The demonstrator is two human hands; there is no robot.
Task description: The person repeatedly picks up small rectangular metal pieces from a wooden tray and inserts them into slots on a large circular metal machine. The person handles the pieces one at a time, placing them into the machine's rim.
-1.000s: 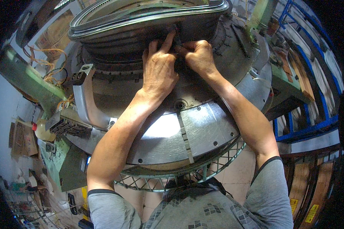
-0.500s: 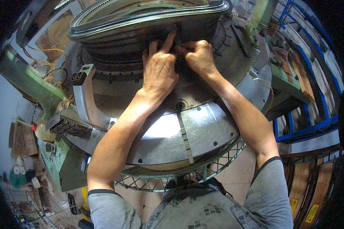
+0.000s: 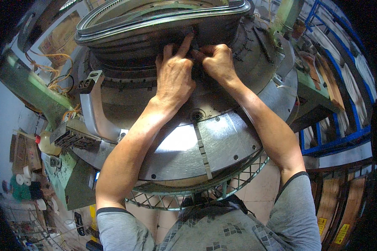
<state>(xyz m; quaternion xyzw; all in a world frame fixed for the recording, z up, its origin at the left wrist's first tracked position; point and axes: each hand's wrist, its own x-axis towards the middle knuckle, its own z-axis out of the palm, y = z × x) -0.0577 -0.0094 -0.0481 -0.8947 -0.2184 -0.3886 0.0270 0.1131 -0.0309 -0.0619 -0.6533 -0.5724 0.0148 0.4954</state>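
Both my hands are at the dark wall of a drum [image 3: 125,52] below the metal rim [image 3: 163,20] of a large round machine. My left hand [image 3: 174,73] has its index finger stretched up against this wall, other fingers apart and partly bent; its thumb is hidden. Close on its right, my right hand [image 3: 219,62] is closed in a pinch, thumb and forefinger pointing toward the left hand. Whatever lies between those fingertips is too dark and small to make out. Nearer to me is the shiny metal ring plate [image 3: 171,152], split by a notched strip [image 3: 203,155].
A curved metal bracket [image 3: 94,111] rises left of my left forearm. Green machine arms [image 3: 33,79] stand at the sides, with orange cables [image 3: 56,62] at the left. A blue rack [image 3: 337,140] is on the right. Below the plate runs a green lattice ring [image 3: 163,201].
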